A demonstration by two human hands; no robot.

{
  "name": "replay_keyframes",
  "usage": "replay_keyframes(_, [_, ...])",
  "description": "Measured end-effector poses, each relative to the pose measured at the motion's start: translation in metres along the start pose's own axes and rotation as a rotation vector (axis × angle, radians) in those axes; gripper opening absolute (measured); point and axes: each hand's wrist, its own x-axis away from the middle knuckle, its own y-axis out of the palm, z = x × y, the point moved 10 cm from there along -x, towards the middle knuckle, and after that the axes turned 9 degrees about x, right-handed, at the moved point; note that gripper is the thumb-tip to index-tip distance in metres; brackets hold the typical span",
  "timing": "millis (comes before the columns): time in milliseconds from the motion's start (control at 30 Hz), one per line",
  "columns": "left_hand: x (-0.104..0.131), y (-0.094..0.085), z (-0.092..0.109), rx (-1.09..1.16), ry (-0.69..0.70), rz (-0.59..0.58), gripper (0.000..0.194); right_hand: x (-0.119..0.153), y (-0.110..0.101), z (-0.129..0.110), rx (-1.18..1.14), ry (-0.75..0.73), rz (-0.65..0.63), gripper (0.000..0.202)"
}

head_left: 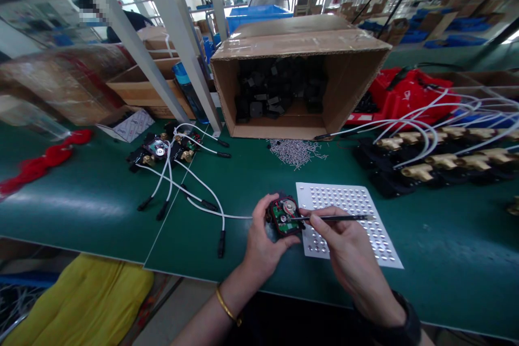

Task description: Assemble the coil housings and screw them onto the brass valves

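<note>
tool (338, 218) in rh (352, 254) (pcb unit (285, 217), lh (263, 246))

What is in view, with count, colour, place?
Unit: one, black and green, left hand
Thin tool: one, dark, right hand
Sheet: one, white, right of unit
Discs: many, silver, on sheet
Pins: many, silver, before carton
Carton: one, brown, back centre
Parts: many, black, in carton
Cables: several, white, both sides
Fittings: several, brass, right
Other units: several, black, left
Bottle: one, blue, back left
Cloth: one, yellow, left
Strand: one, red, left
Table: one, green, centre
Left hand: one, bare, holding unit
Right hand: one, bare, holding tool
</note>
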Motion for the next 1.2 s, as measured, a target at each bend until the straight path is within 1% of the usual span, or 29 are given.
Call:
replay_keyframes(67, [0.0,0.0,0.002,-0.013,0.065,0.006,0.082,-0.001,0.001,0.0,0.0,0.004,-0.005,0.024])
replay_keyframes(167, [0.0,0.001,0.01,-0.021,0.162,-0.016,0.076,-0.002,0.002,-0.001,0.008,0.008,-0.015,0.024])
replay_keyframes(233, [-0.001,0.002,0.014,-0.025,0.195,-0.03,0.073,-0.003,0.001,-0.002,0.023,0.0,-0.016,0.025])
replay_keyframes(467, [-0.002,0.005,0.024,-0.128,0.24,-0.06,0.058,-0.007,0.003,-0.005,0.059,-0.01,-0.046,0.024])
replay_keyframes(533, [-0.003,0.006,0.024,-0.144,0.236,-0.064,0.056,-0.009,0.003,-0.006,0.068,-0.007,-0.056,0.024])
replay_keyframes(733, [-0.004,0.005,0.019,-0.123,0.208,-0.044,0.056,-0.014,0.005,-0.007,0.098,-0.006,-0.088,0.024])
replay_keyframes(900, [-0.005,0.004,0.022,-0.155,0.231,-0.045,0.055,-0.018,0.004,-0.007,0.115,-0.006,-0.089,0.021])
replay_keyframes(1033, [-0.004,0.007,0.027,-0.222,0.276,-0.073,0.049,-0.016,0.006,-0.006,0.126,-0.026,-0.087,0.017])
replay_keyframes(1067, [-0.004,0.008,0.028,-0.241,0.281,-0.081,0.047,-0.013,0.008,-0.008,0.156,-0.054,-0.095,0.015])
replay_keyframes(1100, [-0.004,0.009,0.028,-0.258,0.283,-0.088,0.045,-0.009,0.009,-0.015,0.201,-0.114,-0.094,0.011])
replay_keyframes(1133, [-0.004,0.01,0.027,-0.27,0.282,-0.09,0.043,-0.004,0.007,-0.027,0.258,-0.214,-0.073,0.005])
replay_keyframes(1167, [-0.005,0.009,0.027,-0.278,0.278,-0.085,0.041,0.003,0.004,-0.044,0.321,-0.349,-0.037,0.002])
replay_keyframes(1200, [-0.005,0.007,0.026,-0.284,0.27,-0.071,0.04,0.011,-0.002,-0.065,0.379,-0.5,0.016,0.008])
